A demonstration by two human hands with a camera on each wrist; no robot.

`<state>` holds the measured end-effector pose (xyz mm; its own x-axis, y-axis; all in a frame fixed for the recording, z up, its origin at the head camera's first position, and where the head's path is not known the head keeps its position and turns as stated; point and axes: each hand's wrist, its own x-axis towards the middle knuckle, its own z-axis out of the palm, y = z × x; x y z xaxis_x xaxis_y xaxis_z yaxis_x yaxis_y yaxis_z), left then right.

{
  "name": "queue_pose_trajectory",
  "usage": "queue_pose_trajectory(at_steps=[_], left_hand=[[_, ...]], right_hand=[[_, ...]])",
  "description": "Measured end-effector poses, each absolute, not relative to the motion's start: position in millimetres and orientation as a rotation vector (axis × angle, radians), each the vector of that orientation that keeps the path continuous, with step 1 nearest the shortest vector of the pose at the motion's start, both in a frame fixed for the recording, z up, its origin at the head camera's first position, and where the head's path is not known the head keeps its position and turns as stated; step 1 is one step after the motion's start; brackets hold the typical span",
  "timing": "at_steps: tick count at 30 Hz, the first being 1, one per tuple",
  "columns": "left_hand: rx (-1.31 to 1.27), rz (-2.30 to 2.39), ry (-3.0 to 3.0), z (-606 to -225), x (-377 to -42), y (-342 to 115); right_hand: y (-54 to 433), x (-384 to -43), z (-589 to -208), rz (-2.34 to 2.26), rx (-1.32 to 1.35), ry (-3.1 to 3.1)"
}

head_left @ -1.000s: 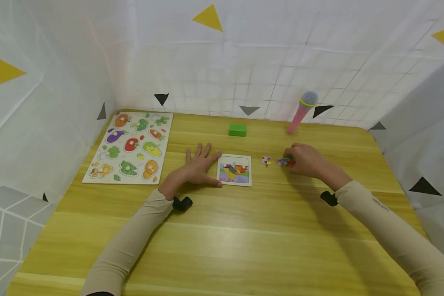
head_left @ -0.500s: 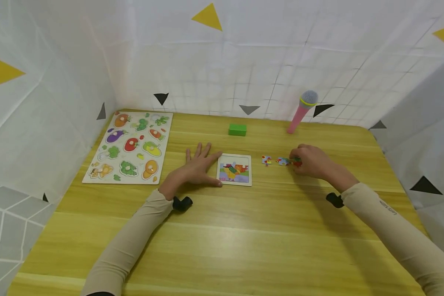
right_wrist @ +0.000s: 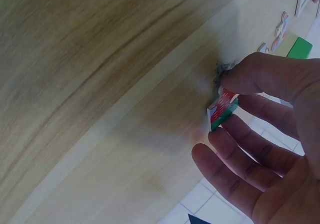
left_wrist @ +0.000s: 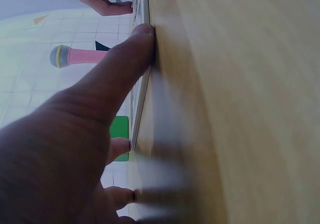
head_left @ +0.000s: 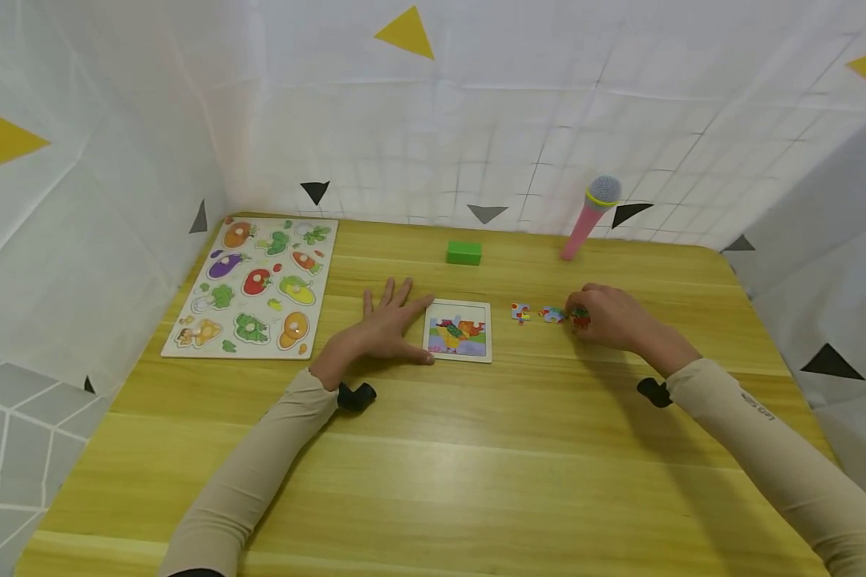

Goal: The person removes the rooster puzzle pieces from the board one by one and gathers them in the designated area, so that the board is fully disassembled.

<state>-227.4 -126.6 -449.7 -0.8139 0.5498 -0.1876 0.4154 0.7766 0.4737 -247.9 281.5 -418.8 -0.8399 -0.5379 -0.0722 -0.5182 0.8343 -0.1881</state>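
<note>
My left hand [head_left: 386,328] lies spread on the table, its thumb and index fingertip at the left corners of a small square jigsaw puzzle [head_left: 462,359] in a white frame. The lower part of that puzzle bears a colourful picture; its upper part is plain. To the right, my right hand [head_left: 606,316] pinches a red and green puzzle piece [right_wrist: 222,109] between thumb and fingers, close over the table. Two more puzzle pieces lie in a row between the frame and this hand: one [head_left: 520,312] nearer the frame, another bluish piece [head_left: 552,315] right beside the fingertips.
A large vegetable peg board [head_left: 241,344] lies at the back left. Behind the small puzzle sits a green block [head_left: 464,253]. A pink toy microphone [head_left: 584,228] stands near the back edge, against white cloth walls. All this is on a wooden table [head_left: 440,481].
My right hand has shifted a little to the right with the red and green piece, uncovering more of the bluish piece beside it. The left hand stays where it was.
</note>
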Motion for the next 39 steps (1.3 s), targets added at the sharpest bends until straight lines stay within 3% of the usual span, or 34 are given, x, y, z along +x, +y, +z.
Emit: queue_pose_trajectory(at_steps=[22, 39], left_hand=[[0.756, 0.579, 2.661, -445, -227, -128], [0.757, 0.593, 2.674, -451, -226, -125]], right_hand=[[274, -243, -410, -0.295, -0.9, 2.912], [233, -245, -408, -0.389, -0.945, 2.869]])
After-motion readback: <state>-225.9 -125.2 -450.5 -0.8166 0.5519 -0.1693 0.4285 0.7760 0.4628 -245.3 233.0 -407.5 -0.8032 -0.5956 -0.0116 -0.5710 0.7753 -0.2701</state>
